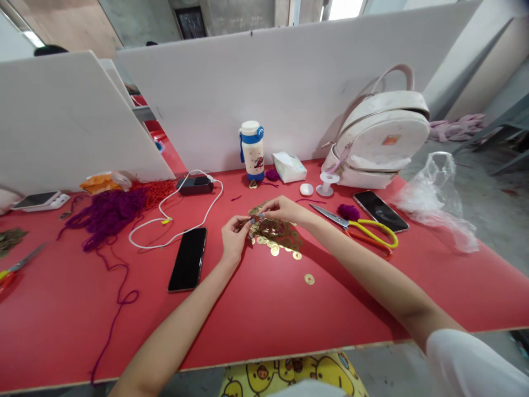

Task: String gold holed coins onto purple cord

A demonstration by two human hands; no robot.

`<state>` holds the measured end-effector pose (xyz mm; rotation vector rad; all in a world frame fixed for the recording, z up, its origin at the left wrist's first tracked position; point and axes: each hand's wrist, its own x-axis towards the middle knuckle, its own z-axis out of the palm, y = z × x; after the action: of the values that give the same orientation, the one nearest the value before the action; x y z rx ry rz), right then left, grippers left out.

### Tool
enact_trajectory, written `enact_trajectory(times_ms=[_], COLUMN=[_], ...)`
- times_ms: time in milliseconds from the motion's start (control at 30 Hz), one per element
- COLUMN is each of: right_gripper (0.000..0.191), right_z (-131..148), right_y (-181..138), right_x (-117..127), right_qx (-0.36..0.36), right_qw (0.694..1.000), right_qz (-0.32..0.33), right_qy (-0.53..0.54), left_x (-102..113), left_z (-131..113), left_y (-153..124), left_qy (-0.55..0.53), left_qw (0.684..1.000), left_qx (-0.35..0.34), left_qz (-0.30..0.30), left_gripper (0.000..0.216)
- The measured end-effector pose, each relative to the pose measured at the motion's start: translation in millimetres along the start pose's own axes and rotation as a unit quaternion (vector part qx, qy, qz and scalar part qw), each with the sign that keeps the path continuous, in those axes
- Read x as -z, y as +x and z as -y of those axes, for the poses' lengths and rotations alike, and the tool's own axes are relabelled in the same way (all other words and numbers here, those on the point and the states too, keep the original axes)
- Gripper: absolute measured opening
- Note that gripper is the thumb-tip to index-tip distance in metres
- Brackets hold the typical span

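On the red table lies a pile of brass-coloured coins (285,234) with holes in their middles. Over its left edge my left hand (236,237) is closed in a pinch. My right hand (283,210) reaches in from the right, its thumb and fingers pinched together against the left fingertips. Whatever small thing sits between the fingertips is too small to name. One loose coin (309,279) lies apart, nearer the front edge. A black phone (188,259) rests just left of my left hand.
Purple yarn (115,212), a white cable (151,242) and a dark power bank (195,185) lie left. Behind the coins stand a bottle (252,151) and tissue pack (289,167). Scissors (359,226), a second phone (381,210), a backpack (380,138) and a plastic bag (440,204) are right.
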<state>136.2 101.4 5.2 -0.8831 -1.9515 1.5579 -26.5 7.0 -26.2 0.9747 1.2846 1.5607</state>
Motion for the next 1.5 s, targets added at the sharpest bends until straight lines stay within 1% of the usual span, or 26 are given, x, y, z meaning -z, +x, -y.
enact_trajectory(times_ms=[100, 233, 433, 767, 933, 1033, 1233, 1367, 1500], right_gripper=[0.018, 0.019, 0.018, 0.022, 0.026, 0.025, 0.017, 0.015, 0.018], right_z=[2.9, 3.3, -1.6, -4.0, -5.3, -4.6, -2.7, 0.2, 1.3], right_y=[-1.6, -1.9, -0.7, -0.6, -1.2, -1.4, -1.6, -2.5, -2.1], right_x=[0.9, -1.5, -8.4, -14.1, -15.3, -15.9, -15.4, -10.8, -5.2], right_qx=[-0.020, -0.044, -0.036, -0.049, -0.078, -0.093, -0.043, -0.027, -0.009], right_qw=[1.000, 0.999, 0.998, 0.994, 0.992, 0.991, 0.994, 0.997, 0.999], right_qz=[0.006, -0.003, -0.034, -0.056, -0.052, -0.057, -0.056, -0.027, 0.006], right_qy=[-0.007, 0.006, 0.050, 0.080, 0.086, 0.083, 0.088, 0.061, 0.035], left_x=[0.1, 0.3, -0.6, 0.1, 0.2, 0.2, 0.3, -0.3, 0.1], left_z=[-0.4, -0.9, -2.3, -0.4, -0.7, -1.0, -0.6, -1.0, -1.0], left_y=[-0.1, -0.2, -0.6, 0.0, -0.2, -0.3, -0.2, -0.3, -0.2], left_qy=[0.000, -0.007, -0.007, 0.002, 0.008, 0.007, 0.011, 0.013, 0.018], left_qw=[1.000, 1.000, 1.000, 1.000, 1.000, 1.000, 1.000, 1.000, 0.999], left_qx=[-0.002, -0.005, -0.002, 0.000, -0.003, -0.001, -0.006, -0.016, -0.023], left_qz=[-0.002, -0.006, -0.001, 0.001, 0.001, 0.000, -0.008, -0.017, -0.021], left_gripper=[0.027, 0.027, 0.027, 0.029, 0.029, 0.029, 0.027, 0.026, 0.026])
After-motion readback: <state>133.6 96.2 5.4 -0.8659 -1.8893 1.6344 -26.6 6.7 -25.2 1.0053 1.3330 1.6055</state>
